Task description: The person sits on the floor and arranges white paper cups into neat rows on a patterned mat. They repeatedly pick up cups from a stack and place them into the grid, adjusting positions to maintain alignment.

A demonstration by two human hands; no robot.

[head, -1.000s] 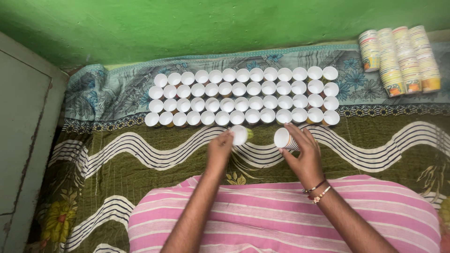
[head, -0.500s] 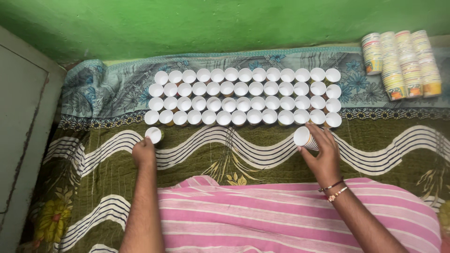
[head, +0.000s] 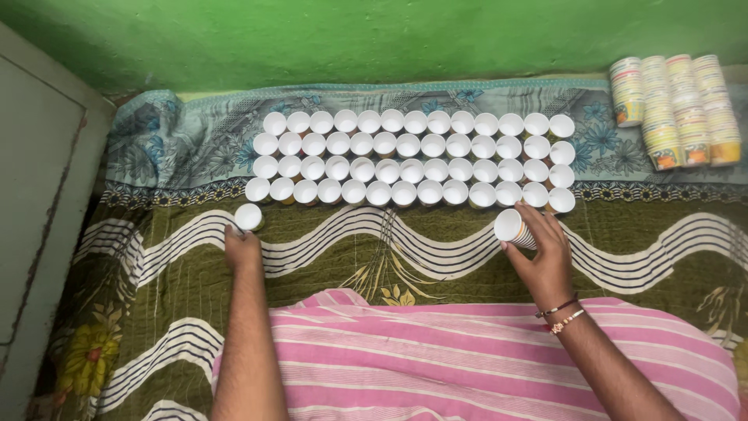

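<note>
Several rows of white paper cups [head: 413, 168] stand upright and close together on a patterned cloth. A single paper cup [head: 248, 217] stands just below the left end of the nearest row, and my left hand [head: 242, 248] holds it by its near side on the cloth. My right hand [head: 544, 253] holds a short nested stack of paper cups [head: 514, 229], tilted with the white mouth facing left, just below the right end of the nearest row.
Several long stacks of printed cups [head: 676, 109] lie at the far right by the green wall [head: 374, 39]. A grey door panel [head: 39, 203] runs along the left. The olive striped blanket [head: 389, 249] spreads beneath; a pink striped cloth [head: 467, 359] covers my lap.
My left hand carried one cup from the middle to the far left and set it down below the front row's left end. My right hand moved right with its stack.
</note>
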